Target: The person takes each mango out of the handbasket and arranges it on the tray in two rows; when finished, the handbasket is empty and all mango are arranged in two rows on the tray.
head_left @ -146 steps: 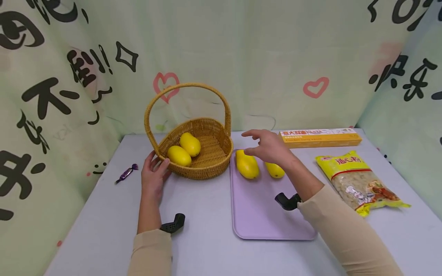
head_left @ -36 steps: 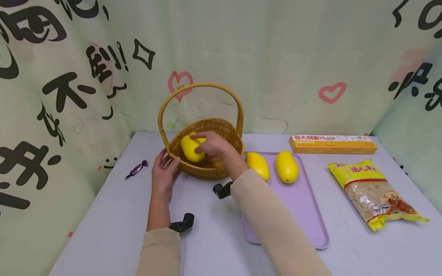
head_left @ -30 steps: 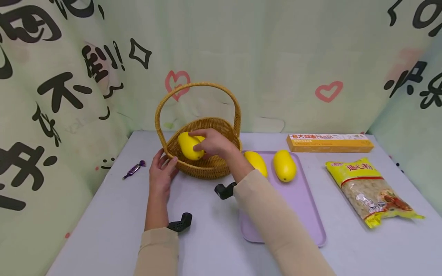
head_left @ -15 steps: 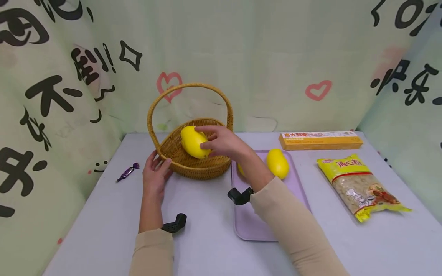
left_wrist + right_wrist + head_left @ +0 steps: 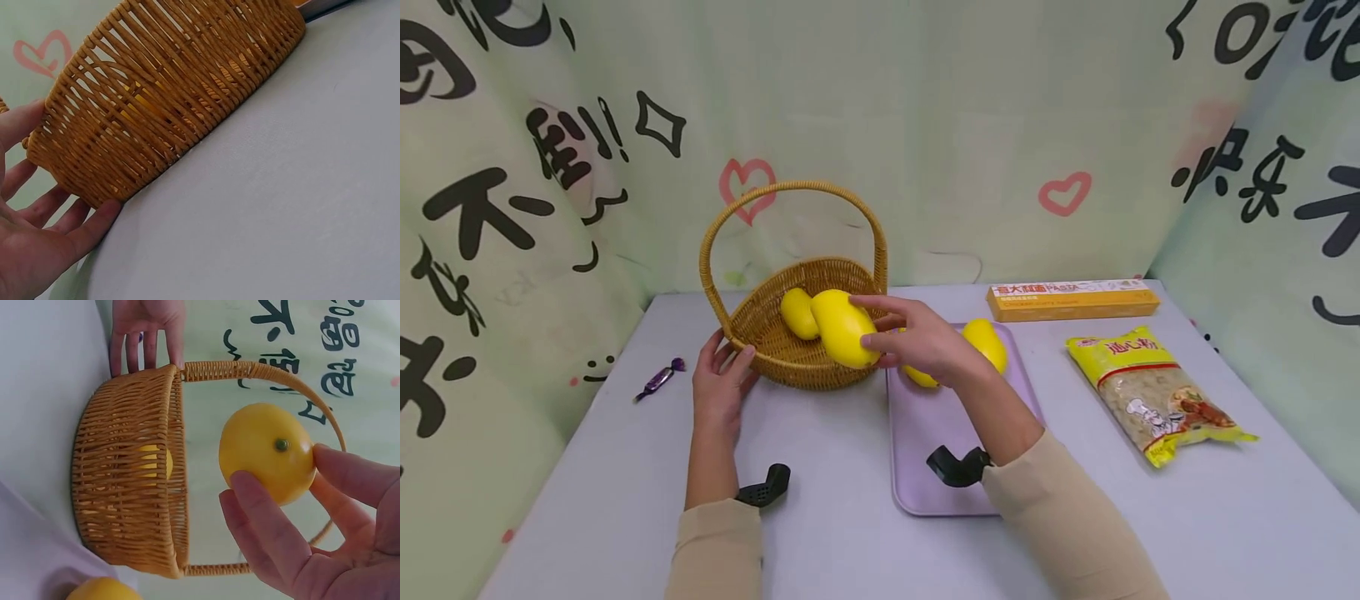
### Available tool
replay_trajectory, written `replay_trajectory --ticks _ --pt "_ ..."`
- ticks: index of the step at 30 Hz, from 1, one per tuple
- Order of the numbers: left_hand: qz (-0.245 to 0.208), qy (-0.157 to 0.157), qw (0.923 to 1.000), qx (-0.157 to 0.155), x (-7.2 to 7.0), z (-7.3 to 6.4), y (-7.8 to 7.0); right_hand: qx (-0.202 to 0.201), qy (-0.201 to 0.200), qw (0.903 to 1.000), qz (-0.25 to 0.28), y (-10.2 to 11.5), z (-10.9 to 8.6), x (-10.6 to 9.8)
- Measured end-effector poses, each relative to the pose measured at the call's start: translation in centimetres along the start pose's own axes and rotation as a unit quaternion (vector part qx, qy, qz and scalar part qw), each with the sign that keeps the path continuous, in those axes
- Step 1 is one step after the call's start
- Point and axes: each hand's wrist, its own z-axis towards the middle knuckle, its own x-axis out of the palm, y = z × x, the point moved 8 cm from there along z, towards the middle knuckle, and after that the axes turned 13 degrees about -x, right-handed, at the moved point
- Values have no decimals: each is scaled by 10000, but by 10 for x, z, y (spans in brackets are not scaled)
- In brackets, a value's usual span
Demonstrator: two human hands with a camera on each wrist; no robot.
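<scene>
My right hand [image 5: 917,337] pinches a yellow mango [image 5: 844,327] between thumb and fingers, above the front right of the wicker basket [image 5: 820,379]. In the right wrist view that mango [image 5: 262,450] shows its green stem end, clear of the rim and inside the handle's arch. My left hand [image 5: 721,385] holds the basket's left end, thumb at the rim; in the left wrist view its fingers [image 5: 94,228] spread along the woven wall down to the base. A second mango [image 5: 799,313] lies inside the basket. Two more mangoes sit on the purple tray [image 5: 925,467], partly hidden by my right hand.
A wrapped purple candy [image 5: 658,380] lies left of the basket. Behind the tray is an orange pasta box [image 5: 1073,302], and a yellow-topped bag of pasta [image 5: 1157,392] lies to its right. A printed curtain [image 5: 925,125] closes off the back.
My right hand has reached from over the tray into the basket, taken a mango, then raised it and drawn it right. My left hand has stayed at the basket's left end.
</scene>
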Motion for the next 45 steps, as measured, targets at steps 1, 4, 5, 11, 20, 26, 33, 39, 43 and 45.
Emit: replay_trajectory --ticks 1,4,5,11,20,26,33,39,43,45 --pt "-9 6 10000 -7 0 0 0 17 -29 10000 -13 -1 -3 -2" --pt "-19 3 10000 -11 -1 1 1 71 -151 9998 96 -4 -12 -9" --pt "-28 5 10000 -2 -2 1 1 94 -207 9996 167 -5 -14 -11" --pt "11 17 10000 14 -1 1 -1 147 -463 9978 445 -14 -30 -22" --pt "14 -41 9999 108 3 0 -7 162 -527 9974 467 -34 -51 -25" --pt "-9 -44 10000 20 2 0 -5 288 -490 9975 413 -44 -69 -27" --pt "-18 8 10000 63 2 0 -5 580 -312 9973 324 -60 -94 -25" --pt "-31 -36 10000 -23 0 0 -1 751 -154 9966 303 -73 -108 -20" --pt "-14 -17 10000 -2 -1 2 0 931 -72 9954 225 -83 -115 -15" --pt "20 -11 10000 18 -1 2 -1 966 -35 9951 183 -88 -118 -13"
